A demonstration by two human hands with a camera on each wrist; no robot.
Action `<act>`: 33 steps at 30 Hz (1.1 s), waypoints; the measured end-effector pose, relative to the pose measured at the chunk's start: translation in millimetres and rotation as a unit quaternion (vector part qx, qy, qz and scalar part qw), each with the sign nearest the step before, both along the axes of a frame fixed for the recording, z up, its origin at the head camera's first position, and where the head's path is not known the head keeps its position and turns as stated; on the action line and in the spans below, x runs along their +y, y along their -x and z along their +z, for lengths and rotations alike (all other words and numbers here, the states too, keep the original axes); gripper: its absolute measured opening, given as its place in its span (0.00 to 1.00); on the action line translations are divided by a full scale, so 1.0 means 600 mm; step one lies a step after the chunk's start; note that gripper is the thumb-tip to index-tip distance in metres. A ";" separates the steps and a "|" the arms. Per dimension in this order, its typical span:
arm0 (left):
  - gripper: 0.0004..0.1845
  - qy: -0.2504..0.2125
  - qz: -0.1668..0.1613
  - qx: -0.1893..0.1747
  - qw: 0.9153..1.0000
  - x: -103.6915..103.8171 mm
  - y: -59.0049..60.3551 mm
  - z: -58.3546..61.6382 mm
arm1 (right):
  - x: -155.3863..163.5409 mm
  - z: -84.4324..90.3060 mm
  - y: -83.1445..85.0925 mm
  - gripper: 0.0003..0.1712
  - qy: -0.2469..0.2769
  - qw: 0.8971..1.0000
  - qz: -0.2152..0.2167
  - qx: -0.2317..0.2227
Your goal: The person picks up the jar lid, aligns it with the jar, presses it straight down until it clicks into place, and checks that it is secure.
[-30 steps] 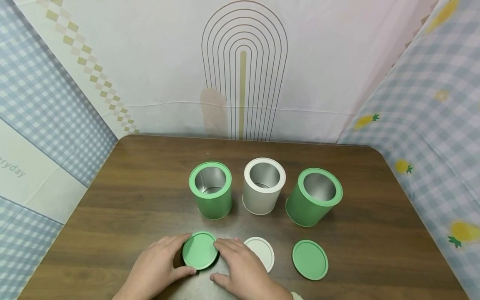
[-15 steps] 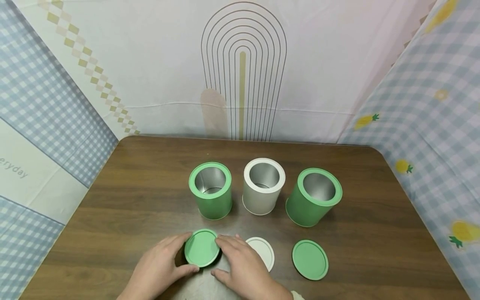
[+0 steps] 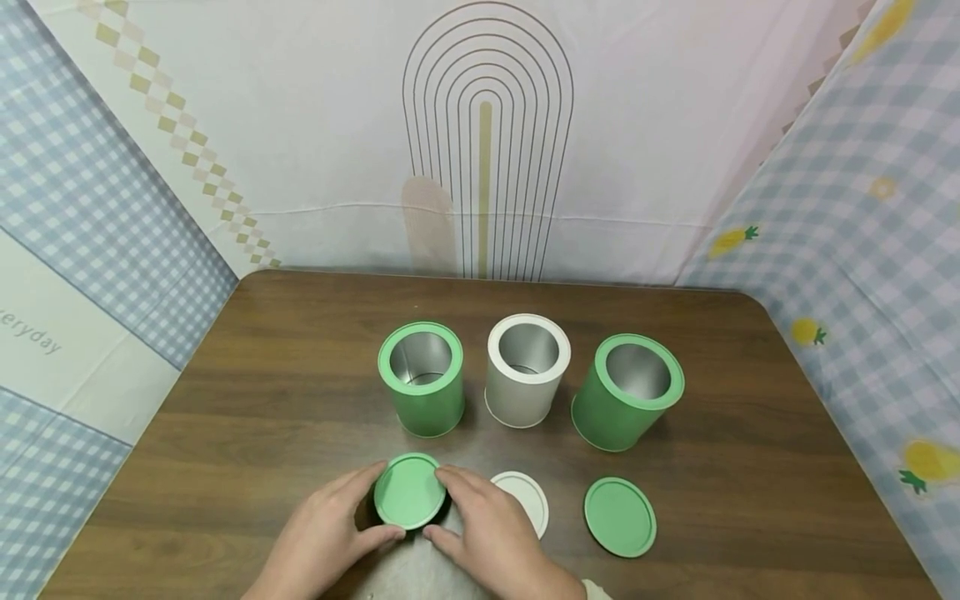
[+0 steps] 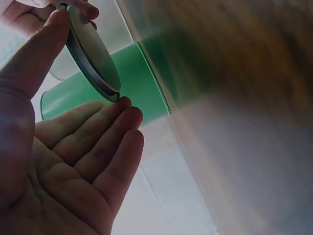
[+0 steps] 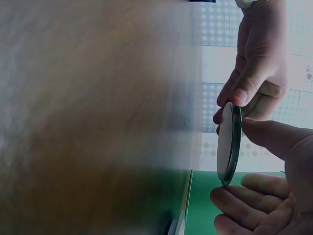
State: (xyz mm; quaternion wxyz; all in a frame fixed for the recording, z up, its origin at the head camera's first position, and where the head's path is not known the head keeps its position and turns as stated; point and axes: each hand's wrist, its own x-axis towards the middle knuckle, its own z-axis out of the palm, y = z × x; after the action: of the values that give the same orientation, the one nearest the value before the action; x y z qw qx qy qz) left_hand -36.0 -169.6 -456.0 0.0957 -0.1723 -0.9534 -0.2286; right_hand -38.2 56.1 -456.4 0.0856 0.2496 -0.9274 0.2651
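A round green lid (image 3: 409, 492) is held by its rim between both hands, in front of the left green can (image 3: 430, 411). My left hand (image 3: 324, 527) grips its left side, thumb at the near edge and fingers at the far edge. My right hand (image 3: 493, 532) holds the right side the same way, fingertips on the rim. In the left wrist view the lid (image 4: 95, 46) is tilted above the table, its pale underside and dark rim showing. The right wrist view also shows the lid (image 5: 228, 142) off the tabletop, between the two thumbs and fingers.
An open white can (image 3: 522, 404) and another open green can (image 3: 611, 417) stand in line with the left green can. A white lid (image 3: 531, 500), partly covered by my right hand, and a second green lid (image 3: 620, 517) lie on the wooden table (image 3: 240, 433).
Both hands have carried the green lid slightly right and away from the table's near edge. My right thumb has come in closer to its rim. The cans and other lids stay put.
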 end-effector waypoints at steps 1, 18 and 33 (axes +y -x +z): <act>0.40 0.001 0.001 0.001 1.000 0.001 0.000 0.001 | 0.000 0.001 0.000 0.33 0.001 1.000 -0.001 0.003; 0.40 -0.005 0.007 0.036 0.999 0.009 -0.009 0.006 | 0.001 0.003 0.000 0.32 0.023 0.999 -0.005 0.032; 0.40 -0.020 0.000 0.090 0.996 0.008 -0.013 0.009 | 0.001 -0.002 0.004 0.34 0.050 0.997 -0.007 0.060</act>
State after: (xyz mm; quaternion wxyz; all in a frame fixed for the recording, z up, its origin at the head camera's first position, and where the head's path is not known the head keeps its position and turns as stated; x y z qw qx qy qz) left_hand -28.1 -164.7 -450.6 0.1846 -0.1902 -0.9362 -0.2308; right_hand -40.5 56.8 -457.5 0.1559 0.2537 -0.9079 0.2951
